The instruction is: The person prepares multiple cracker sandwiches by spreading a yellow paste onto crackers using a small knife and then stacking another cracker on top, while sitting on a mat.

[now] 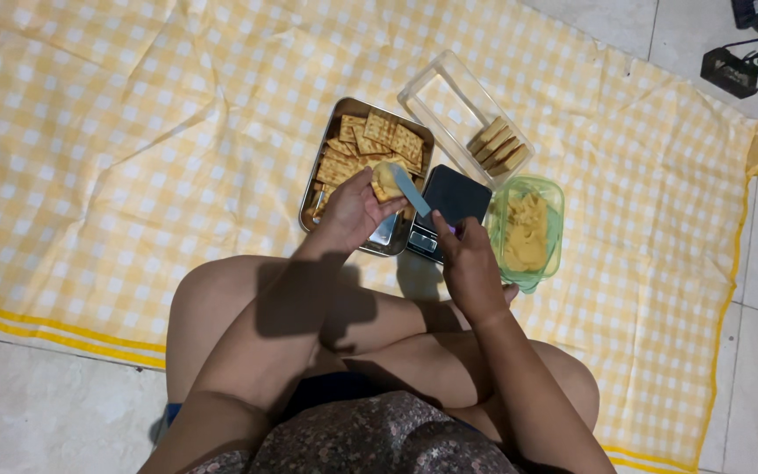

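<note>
From the head camera, looking straight down: the left hand is closed around a square tan cracker topped with pale yellow spread, holding it just above the rectangular steel tray piled with more square crackers. The right hand grips a flat light-blue spreading knife, its blade angled up toward 11 o'clock and touching the held cracker. Between the hands, just at 3 o'clock of the tray, lies a small black digital scale. At 3 o'clock of that sits a green translucent plastic tub of yellow spread, near the right hand's knuckles. At 12 o'clock of the tub, a clear rectangular plastic container holds a short stack of filled crackers at its near end. Everything rests on a yellow-and-white checked cloth spread over the pale tiled floor, with the person's crossed legs at 6 o'clock.
</note>
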